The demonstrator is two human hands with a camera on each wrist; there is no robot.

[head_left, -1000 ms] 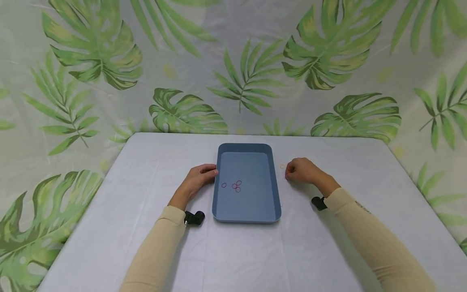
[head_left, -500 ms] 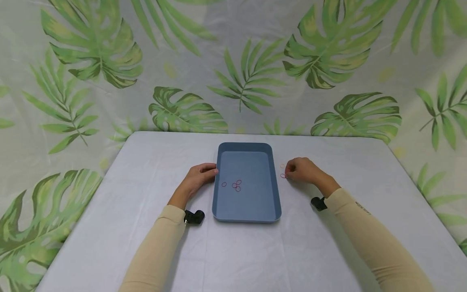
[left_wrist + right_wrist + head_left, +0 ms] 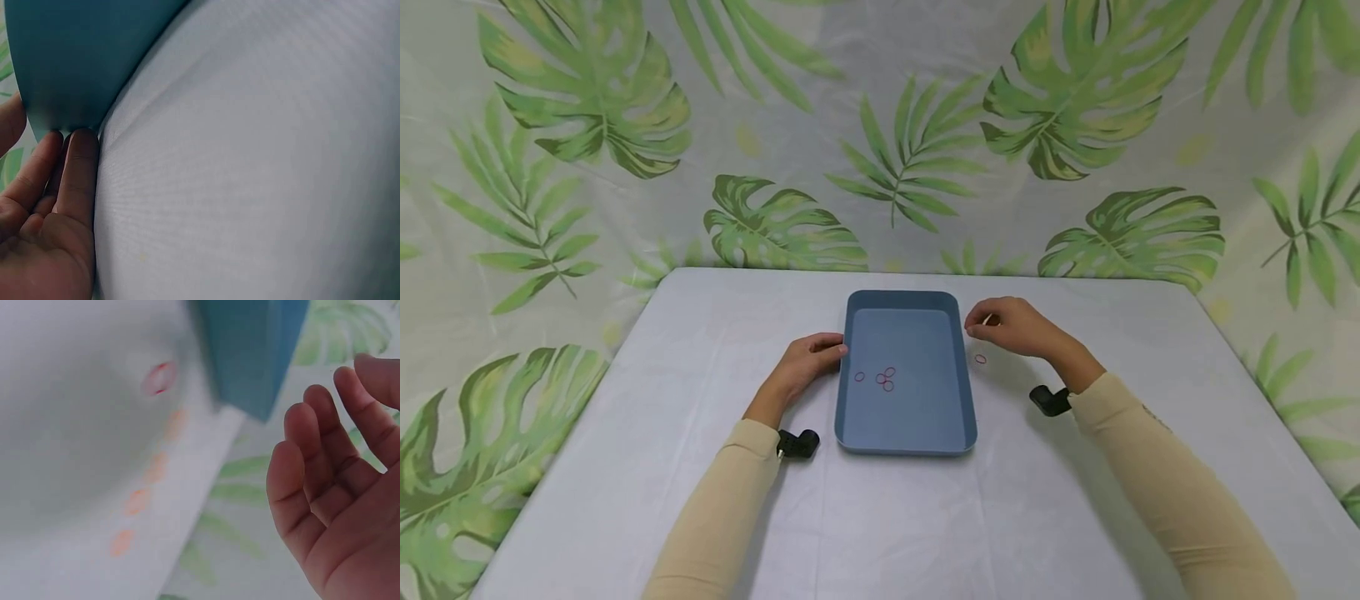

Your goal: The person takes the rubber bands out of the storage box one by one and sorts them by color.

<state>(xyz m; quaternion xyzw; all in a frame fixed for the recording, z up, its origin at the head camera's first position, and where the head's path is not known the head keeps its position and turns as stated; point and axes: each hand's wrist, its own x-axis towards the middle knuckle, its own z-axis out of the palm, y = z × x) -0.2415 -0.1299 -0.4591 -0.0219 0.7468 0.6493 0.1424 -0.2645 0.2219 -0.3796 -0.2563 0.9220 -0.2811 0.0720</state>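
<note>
A blue-grey rectangular tray (image 3: 910, 429) lies on the table with several thin red rings (image 3: 889, 386), like small rubber bands, on its left half. My left hand (image 3: 805, 367) rests against the tray's left side; in the left wrist view its extended fingers (image 3: 81, 169) touch the outer wall. Raised by the right rim, my right hand (image 3: 1015, 325) has bent, relaxed fingers, and nothing shows between them in the right wrist view. Below it on the cloth lies a single red ring (image 3: 981, 359). Blurred orange rings (image 3: 137, 501) form a row near that one in the right wrist view.
White cloth (image 3: 737, 533) covers the table. Behind it hangs a leaf-print curtain (image 3: 917, 150). A small black camera sits on each wrist, the left camera (image 3: 800, 444) close to the tray's lower left side.
My right hand has left the red ring on the cloth, risen and moved towards the tray's right rim, its fingers loosening. The left hand and the tray stay in place.
</note>
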